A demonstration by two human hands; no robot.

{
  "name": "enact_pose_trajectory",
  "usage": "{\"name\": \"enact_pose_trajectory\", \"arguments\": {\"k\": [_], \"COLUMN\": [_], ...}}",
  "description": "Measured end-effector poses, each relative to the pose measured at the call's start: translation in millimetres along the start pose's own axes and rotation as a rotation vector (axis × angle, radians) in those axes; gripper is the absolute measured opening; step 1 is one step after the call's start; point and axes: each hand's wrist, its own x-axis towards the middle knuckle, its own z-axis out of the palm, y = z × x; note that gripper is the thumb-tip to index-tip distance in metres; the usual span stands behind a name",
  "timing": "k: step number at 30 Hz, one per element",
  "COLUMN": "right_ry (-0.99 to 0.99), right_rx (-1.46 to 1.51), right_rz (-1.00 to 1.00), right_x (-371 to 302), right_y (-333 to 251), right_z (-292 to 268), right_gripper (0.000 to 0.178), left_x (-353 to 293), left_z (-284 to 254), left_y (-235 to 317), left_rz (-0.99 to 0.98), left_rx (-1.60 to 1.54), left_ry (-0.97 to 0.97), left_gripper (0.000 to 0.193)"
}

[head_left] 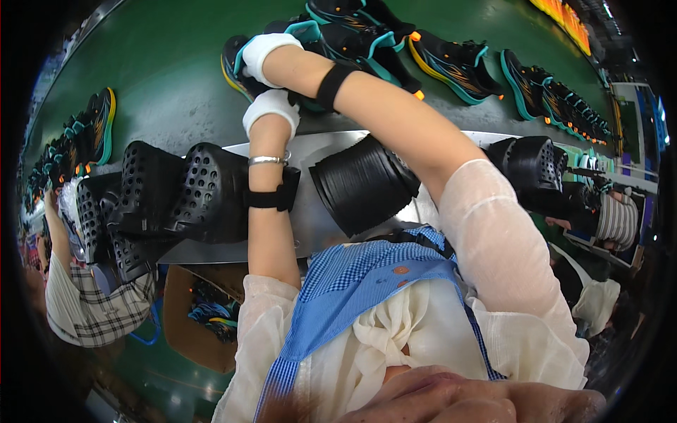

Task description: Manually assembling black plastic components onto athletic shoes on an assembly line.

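Both of my hands are together at the far side of the bench, at a black sneaker (231,65) with teal and yellow trim. My right hand (265,58), in a white glove cuff, reaches across from the right and lies against the sneaker's upper. Just nearer to me is my left hand (273,109), also white-cuffed, close beside the same shoe. The cuffs and wrists cover the fingers of both hands, so their grip is hidden. More black and teal sneakers (345,44) lie right beside my right hand.
On the metal ledge (303,233) before me stand perforated black moulded pieces (208,187) and a stack of thin black sheets (363,185). Sneaker rows line the green surface (169,63) at left (102,127) and right (458,67). A cardboard box (180,310) sits below. Other people work at both sides.
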Motion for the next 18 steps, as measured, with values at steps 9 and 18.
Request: {"name": "enact_pose_trajectory", "arguments": {"k": [9, 18], "right_ry": [0.238, -0.269], "right_rx": [-0.093, -0.232], "right_rz": [0.284, 0.478], "right_x": [-82, -122], "right_y": [152, 168], "right_z": [-73, -14], "right_gripper": [0.022, 0.029], "left_x": [-4, 20], "left_z": [-10, -9], "left_y": [4, 24], "left_rz": [0.027, 0.182], "left_rx": [0.091, 0.166], "left_ry": [0.030, 0.017], "left_gripper": [0.035, 0.036]}}
